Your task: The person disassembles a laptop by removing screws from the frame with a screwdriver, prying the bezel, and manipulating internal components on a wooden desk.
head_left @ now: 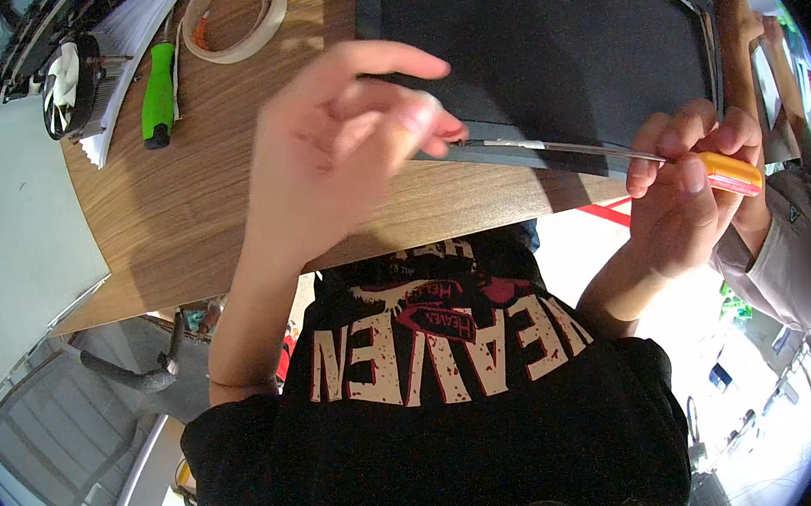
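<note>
My right hand (681, 189) grips a screwdriver by its orange-yellow handle (731, 174). Its long metal shaft (597, 150) points left across the near edge of a large flat black panel (562, 49) with a dark frame. Over the wooden table, my left hand (340, 146) is raised and slightly blurred. Its index finger stretches out apart from the bent thumb and other fingers, and nothing shows in them. The fingertips come close to the far end of the shaft; whether they touch it I cannot tell.
On the table (164, 209) at the back left lie a green-handled screwdriver (158, 93), a roll of pale tape (274, 20), white papers (131, 40) and a white-bladed fan (64, 89) on a heatsink. At the right edge, another person's arms (740, 50) reach in beside the panel.
</note>
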Action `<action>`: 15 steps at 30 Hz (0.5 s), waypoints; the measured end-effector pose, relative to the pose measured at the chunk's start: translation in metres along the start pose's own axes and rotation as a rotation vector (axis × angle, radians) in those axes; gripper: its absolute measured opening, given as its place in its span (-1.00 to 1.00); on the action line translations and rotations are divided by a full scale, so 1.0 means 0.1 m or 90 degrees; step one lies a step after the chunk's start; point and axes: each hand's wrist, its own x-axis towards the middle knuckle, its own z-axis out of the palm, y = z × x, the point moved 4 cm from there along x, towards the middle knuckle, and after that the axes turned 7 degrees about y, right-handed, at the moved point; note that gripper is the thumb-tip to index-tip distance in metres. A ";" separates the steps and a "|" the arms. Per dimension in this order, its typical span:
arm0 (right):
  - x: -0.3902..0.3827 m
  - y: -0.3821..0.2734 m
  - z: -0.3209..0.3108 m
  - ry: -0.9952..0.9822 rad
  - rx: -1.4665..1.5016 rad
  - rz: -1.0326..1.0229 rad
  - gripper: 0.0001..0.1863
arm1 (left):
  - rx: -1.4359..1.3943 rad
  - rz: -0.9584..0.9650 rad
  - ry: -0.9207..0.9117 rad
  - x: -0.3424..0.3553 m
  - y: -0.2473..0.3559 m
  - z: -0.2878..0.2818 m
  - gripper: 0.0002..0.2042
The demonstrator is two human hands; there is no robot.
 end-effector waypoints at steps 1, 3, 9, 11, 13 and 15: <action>0.00 0.00 -0.01 0.004 0.007 -0.008 -0.61 | 0.000 -0.001 0.000 -0.01 0.00 -0.04 -0.75; 0.01 -0.03 -0.04 0.008 0.014 -0.001 -0.60 | 0.128 0.091 0.190 -0.05 0.05 -0.26 -0.76; 0.00 0.07 0.03 0.038 -0.030 0.016 -0.58 | 0.181 -0.016 0.229 -0.22 -0.35 -0.42 -0.65; 0.02 0.12 0.12 0.014 -0.047 0.013 -0.59 | 0.120 -0.074 0.187 -0.21 -0.31 -0.41 -0.61; 0.03 0.16 0.25 -0.010 -0.086 0.005 -0.59 | 0.056 -0.130 0.142 -0.20 -0.30 -0.36 -0.57; 0.06 0.17 0.31 -0.077 -0.111 -0.021 -0.64 | -0.001 -0.138 0.131 -0.21 -0.31 -0.30 -0.56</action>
